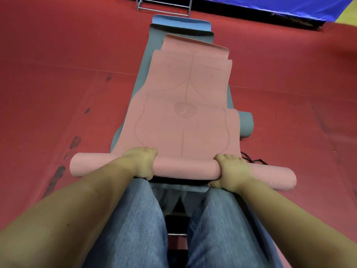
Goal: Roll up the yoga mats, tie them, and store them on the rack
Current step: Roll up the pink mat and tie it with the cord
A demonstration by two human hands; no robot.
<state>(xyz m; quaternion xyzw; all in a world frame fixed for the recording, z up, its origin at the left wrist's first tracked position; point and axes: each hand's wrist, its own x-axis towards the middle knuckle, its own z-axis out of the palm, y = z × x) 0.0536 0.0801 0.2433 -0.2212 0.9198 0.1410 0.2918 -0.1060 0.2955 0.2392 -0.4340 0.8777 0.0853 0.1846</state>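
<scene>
Left hand (144, 163): grips rolled end of pink mat (183, 113)
Right hand (230, 172): grips same roll
Rack (164, 5): beyond the mats

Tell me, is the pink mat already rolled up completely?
No: only the near end of the pink mat is rolled, under both hands, and most of it lies flat.
</scene>
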